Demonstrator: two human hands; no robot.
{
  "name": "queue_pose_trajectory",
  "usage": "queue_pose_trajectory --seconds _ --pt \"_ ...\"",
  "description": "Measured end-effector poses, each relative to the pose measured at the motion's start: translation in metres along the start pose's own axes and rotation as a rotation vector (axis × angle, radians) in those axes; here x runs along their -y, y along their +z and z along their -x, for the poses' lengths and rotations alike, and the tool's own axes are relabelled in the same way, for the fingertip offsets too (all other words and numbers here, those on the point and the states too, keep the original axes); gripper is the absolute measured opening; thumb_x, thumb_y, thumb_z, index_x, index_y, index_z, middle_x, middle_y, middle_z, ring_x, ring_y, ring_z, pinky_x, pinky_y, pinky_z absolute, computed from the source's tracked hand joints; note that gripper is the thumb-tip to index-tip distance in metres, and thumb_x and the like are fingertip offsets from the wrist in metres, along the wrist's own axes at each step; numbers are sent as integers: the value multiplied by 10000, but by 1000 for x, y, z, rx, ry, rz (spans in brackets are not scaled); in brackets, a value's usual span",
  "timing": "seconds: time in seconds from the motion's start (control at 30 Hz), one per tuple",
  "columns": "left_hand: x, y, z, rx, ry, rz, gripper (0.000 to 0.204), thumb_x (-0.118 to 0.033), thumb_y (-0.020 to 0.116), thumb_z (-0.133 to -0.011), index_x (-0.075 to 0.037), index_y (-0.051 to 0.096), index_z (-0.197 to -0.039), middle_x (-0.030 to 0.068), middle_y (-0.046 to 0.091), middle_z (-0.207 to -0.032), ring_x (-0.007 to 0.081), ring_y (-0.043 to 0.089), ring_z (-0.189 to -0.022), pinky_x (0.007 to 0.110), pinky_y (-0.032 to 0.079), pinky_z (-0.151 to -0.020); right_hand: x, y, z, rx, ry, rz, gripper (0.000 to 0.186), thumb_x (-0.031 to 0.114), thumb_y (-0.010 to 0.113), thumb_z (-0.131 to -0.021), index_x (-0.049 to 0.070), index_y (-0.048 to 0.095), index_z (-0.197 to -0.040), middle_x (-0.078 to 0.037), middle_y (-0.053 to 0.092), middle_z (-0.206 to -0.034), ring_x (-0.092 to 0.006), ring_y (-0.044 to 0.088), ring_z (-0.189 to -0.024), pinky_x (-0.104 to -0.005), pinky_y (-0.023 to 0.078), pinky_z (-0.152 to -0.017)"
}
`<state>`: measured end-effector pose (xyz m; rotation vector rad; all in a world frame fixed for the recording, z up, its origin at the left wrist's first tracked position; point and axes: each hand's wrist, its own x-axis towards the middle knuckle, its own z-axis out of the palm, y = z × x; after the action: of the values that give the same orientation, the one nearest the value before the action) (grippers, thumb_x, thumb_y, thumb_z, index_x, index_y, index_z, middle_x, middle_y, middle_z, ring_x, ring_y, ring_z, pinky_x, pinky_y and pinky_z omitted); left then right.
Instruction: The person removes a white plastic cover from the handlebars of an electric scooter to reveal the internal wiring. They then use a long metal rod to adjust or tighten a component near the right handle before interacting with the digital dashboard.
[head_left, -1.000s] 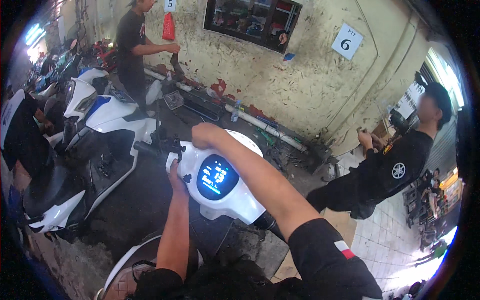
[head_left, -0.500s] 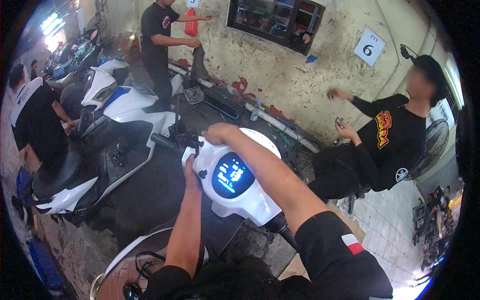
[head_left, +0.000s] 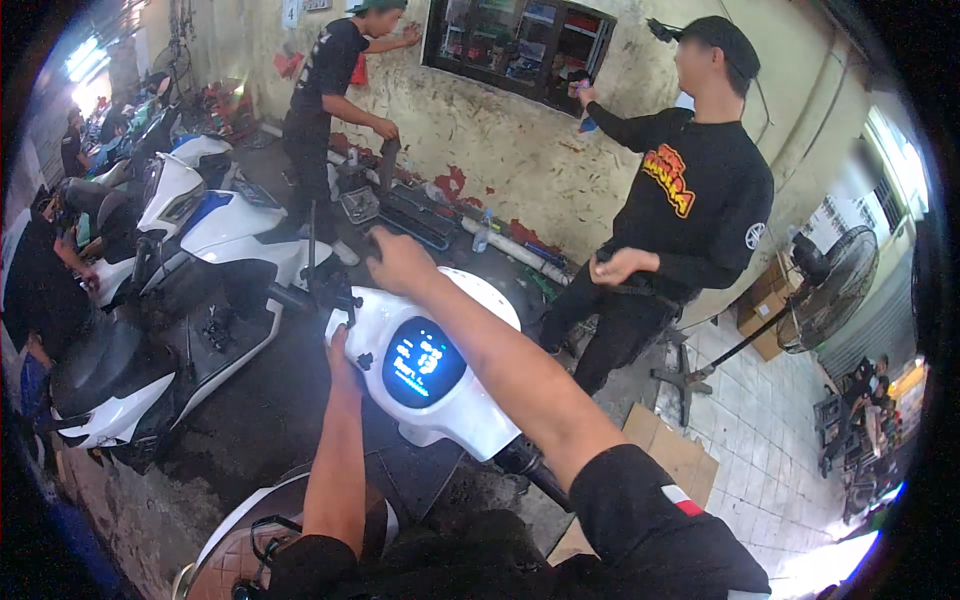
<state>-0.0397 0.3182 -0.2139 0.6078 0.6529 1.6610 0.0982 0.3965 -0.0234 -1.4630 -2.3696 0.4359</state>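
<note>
- Here, my left hand (head_left: pixel 342 345) presses the white scooter dash (head_left: pixel 425 375) at nine o'clock; its fingers are hidden, state unclear.
- My right hand (head_left: pixel 398 262), fingers curled, reaches over its twelve o'clock edge.

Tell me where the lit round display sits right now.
In the head view, the round display glows blue just left of centre, set in the scooter's white handlebar cover, between the person's left hand and right forearm, below the right hand.
</note>
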Motion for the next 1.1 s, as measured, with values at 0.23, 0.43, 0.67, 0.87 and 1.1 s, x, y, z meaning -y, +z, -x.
queue_pose_trajectory --seconds 0.23,0.43,0.67,0.87,1.1 --pt "-6 6 6 -45 17 -56 568 -450 531 -907 -60 486 -1316 129 625 -1161 260 650 -1018 397 531 -860 -49 -23 184 -423 77 -36 948 414 804 -703 -14 340 -1410 -270 465 -1335 -415 446 -1251 -481 343 -1076" --pt "-34 53 33 -841 306 -679 612 -239 780 -775 50 497 -1234 175 589 -1203 246 578 -1071 383 471 -931 -100 13 229 125 294 -691 1020 649 801 -609 -88 511 -1252 -281 588 -1212 -368 600 -1107 -399 456 -990" --pt "-48 175 75 12 849 -1529 485 -177 763 -779 38 542 -1153 171 602 -1079 301 584 -1030 389 444 -933 -104 11 229 184 290 -764 1064 729 749 -605 -123 533 -1203 -302 610 -1161 -402 621 -1062 -425 475 -959" --pt "-49 219 -21 269 -63 -1706 856 -535 687 -805 109 476 -1327 299 544 -1303 342 532 -1237 374 395 -1036 -101 -12 243 172 300 -817 1048 724 708 -666 -121 496 -1249 -289 603 -1191 -370 608 -1108 -405 466 -959" --pt "-39 184 -87 421 -491 -1422 817 -602 585 -872 85 523 -1311 158 589 -1249 210 555 -1104 313 414 -976 -103 -3 250 98 306 -844 929 708 651 -733 -5 506 -1310 -261 609 -1204 -383 599 -1113 -418 455 -965"
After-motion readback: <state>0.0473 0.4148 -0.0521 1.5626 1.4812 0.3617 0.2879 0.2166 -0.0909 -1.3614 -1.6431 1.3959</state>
